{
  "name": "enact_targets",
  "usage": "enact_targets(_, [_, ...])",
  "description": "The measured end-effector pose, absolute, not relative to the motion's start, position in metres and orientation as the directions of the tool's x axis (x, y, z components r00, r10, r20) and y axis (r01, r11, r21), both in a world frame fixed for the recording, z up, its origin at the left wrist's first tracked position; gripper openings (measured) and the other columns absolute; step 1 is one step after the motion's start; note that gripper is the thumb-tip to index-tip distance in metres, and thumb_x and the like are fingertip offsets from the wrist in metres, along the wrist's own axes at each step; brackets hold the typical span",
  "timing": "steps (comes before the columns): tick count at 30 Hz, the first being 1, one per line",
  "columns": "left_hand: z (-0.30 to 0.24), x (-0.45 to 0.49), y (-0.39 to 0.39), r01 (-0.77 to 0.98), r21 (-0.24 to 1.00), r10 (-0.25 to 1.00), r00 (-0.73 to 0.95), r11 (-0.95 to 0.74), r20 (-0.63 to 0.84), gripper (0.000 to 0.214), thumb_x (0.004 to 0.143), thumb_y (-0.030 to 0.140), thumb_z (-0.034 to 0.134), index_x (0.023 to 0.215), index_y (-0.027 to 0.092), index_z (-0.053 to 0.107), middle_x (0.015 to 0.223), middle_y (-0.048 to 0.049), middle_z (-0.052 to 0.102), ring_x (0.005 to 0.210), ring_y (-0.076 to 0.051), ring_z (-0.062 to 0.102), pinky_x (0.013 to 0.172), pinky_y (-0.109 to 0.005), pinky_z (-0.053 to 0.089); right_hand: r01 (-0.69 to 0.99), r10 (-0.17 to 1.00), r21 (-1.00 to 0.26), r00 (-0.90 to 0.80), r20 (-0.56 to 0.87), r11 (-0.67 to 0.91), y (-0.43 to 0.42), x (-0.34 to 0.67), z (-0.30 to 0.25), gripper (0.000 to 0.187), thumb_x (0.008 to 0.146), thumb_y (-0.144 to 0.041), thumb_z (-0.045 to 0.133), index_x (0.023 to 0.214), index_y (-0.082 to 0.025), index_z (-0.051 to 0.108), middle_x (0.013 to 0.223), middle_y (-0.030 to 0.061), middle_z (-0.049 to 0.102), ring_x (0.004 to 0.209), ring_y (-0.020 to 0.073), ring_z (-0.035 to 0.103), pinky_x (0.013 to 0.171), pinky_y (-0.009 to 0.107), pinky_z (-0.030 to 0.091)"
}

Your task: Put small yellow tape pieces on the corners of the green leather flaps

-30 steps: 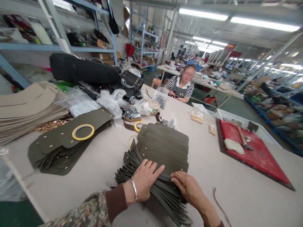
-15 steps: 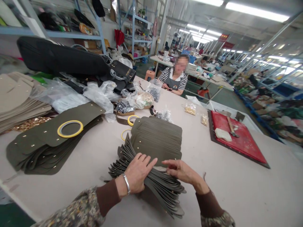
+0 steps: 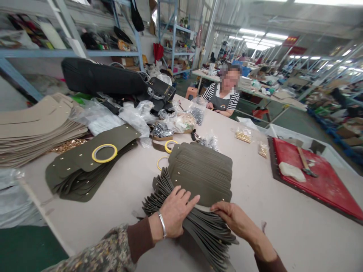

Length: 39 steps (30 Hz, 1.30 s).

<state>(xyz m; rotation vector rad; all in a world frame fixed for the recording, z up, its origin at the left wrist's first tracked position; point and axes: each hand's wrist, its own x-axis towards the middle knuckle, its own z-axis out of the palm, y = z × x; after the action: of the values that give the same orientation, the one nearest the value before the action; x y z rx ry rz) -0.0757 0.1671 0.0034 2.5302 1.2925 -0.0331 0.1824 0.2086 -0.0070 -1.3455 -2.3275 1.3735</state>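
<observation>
A fanned stack of olive-green leather pieces (image 3: 198, 177) with small brass studs lies on the pale table (image 3: 127, 196) in front of me. My left hand (image 3: 174, 211), with a silver bangle on the wrist, lies flat on the near end of the stack, fingers stretched out. My right hand (image 3: 234, 219) grips the edges of the fanned pieces beside it, fingers curled over them. A second pile of olive pieces (image 3: 85, 170) lies to the left with a yellow tape ring (image 3: 104, 153) on top.
Beige leather pieces (image 3: 31, 128) are stacked far left. Plastic bags, hardware packets and a black bag (image 3: 102, 79) crowd the back. A red mat (image 3: 320, 181) with a hammer (image 3: 304, 162) lies right. A person in a striped shirt (image 3: 224, 100) sits across. Shelving stands behind.
My right hand has moved from resting its fingertips on the top piece to gripping the fanned edges lower down. The camera view has shifted slightly; my left hand stays flat on the stack.
</observation>
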Motion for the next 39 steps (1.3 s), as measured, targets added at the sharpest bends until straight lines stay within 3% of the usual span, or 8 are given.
enact_targets(5, [0.005,-0.075,0.168,0.799,0.255,0.783,0.593,-0.545,-0.186,0.095,0.063,0.036,0.068,0.146,0.015,0.026,0.12,-0.0143,0.053,0.108,-0.031,0.047,0.104,-0.047,0.029,0.584,0.816,-0.812,-0.465,-0.343,-0.008,0.192,0.207,-0.011,0.032,0.092,-0.042,0.049,0.1,-0.021,0.072,0.097,0.0051,0.073,0.094,0.0242,0.065,0.087,0.036,0.048])
enact_targets(12, [0.004,-0.07,0.172,0.801,0.234,0.78,0.594,-0.551,-0.198,0.083,0.061,0.033,0.067,0.137,0.011,0.042,0.108,-0.0136,0.056,0.098,-0.03,0.049,0.094,-0.046,0.036,0.272,0.954,-0.943,-0.174,-0.246,-0.193,0.156,0.205,-0.044,0.049,0.085,-0.054,0.058,0.12,-0.019,0.06,0.12,0.0122,0.066,0.11,0.0274,0.062,0.096,0.042,0.048])
enact_targets(16, [0.003,-0.068,0.172,0.802,0.218,0.778,0.595,-0.557,-0.203,0.084,0.061,0.031,0.067,0.137,0.011,0.04,0.109,-0.0137,0.056,0.098,-0.03,0.049,0.093,-0.046,0.036,0.303,0.99,-0.945,-0.02,-0.137,-0.124,0.156,0.208,-0.046,0.034,0.089,-0.05,0.056,0.095,-0.018,0.066,0.113,0.0121,0.068,0.109,0.0257,0.061,0.096,0.039,0.046])
enact_targets(23, [0.003,-0.068,0.171,0.809,0.224,0.785,0.585,-0.544,-0.206,0.086,0.06,0.031,0.069,0.138,0.012,0.04,0.11,-0.0135,0.056,0.1,-0.03,0.048,0.095,-0.045,0.034,0.491,0.977,-0.854,-0.193,0.089,0.174,0.171,0.198,-0.019,0.027,0.091,-0.039,0.054,0.083,-0.019,0.069,0.087,0.0071,0.069,0.084,0.0195,0.063,0.08,0.031,0.048])
enact_targets(26, [0.002,-0.068,0.171,0.807,0.234,0.788,0.585,-0.542,-0.195,0.086,0.06,0.032,0.069,0.138,0.012,0.041,0.11,-0.0132,0.056,0.099,-0.03,0.048,0.095,-0.045,0.034,0.575,0.976,-0.809,-0.216,-0.007,0.121,0.175,0.191,-0.016,0.03,0.091,-0.039,0.052,0.077,-0.019,0.069,0.079,0.0054,0.069,0.077,0.0185,0.063,0.074,0.03,0.048])
enact_targets(29, [0.0,-0.069,0.171,0.804,0.24,0.787,0.588,-0.544,-0.187,0.087,0.059,0.031,0.069,0.139,0.012,0.04,0.111,-0.0129,0.056,0.099,-0.03,0.048,0.095,-0.045,0.035,0.605,0.968,-0.795,-0.22,-0.12,0.039,0.18,0.189,-0.015,0.022,0.088,-0.034,0.056,0.09,-0.019,0.071,0.083,0.0052,0.071,0.076,0.0179,0.063,0.07,0.029,0.049])
enact_targets(34, [-0.001,-0.069,0.17,0.797,0.251,0.774,0.599,-0.55,-0.204,0.089,0.058,0.03,0.069,0.14,0.013,0.038,0.113,-0.0131,0.056,0.101,-0.03,0.047,0.098,-0.046,0.033,0.608,0.875,-0.781,-0.446,-0.189,0.141,0.192,0.193,-0.009,0.027,0.078,-0.018,0.059,0.101,-0.02,0.074,0.093,0.006,0.069,0.082,0.0178,0.063,0.073,0.029,0.049])
enact_targets(39, [0.001,-0.07,0.169,0.799,0.254,0.777,0.596,-0.546,-0.204,0.087,0.059,0.03,0.067,0.139,0.013,0.038,0.116,-0.0134,0.055,0.105,-0.03,0.047,0.102,-0.046,0.03,0.592,0.835,-0.805,-0.425,-0.348,-0.034,0.195,0.196,-0.005,0.035,0.076,-0.017,0.058,0.108,-0.016,0.072,0.101,0.0078,0.072,0.077,0.0169,0.064,0.067,0.027,0.05])
